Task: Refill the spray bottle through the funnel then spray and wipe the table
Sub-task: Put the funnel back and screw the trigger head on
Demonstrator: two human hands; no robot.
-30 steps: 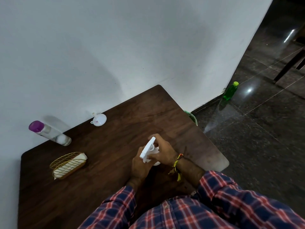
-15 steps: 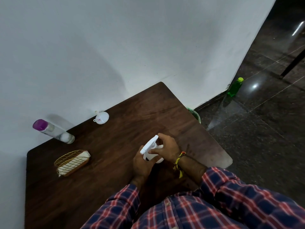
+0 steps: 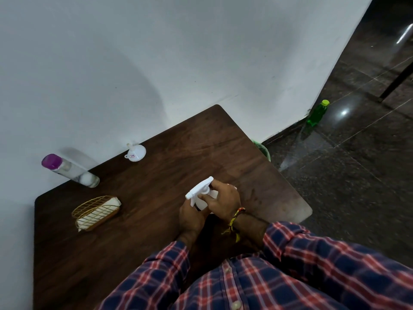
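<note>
White wall [image 3: 178,52], dark glossy tiled floor [image 3: 346,175] with light glare.
</note>
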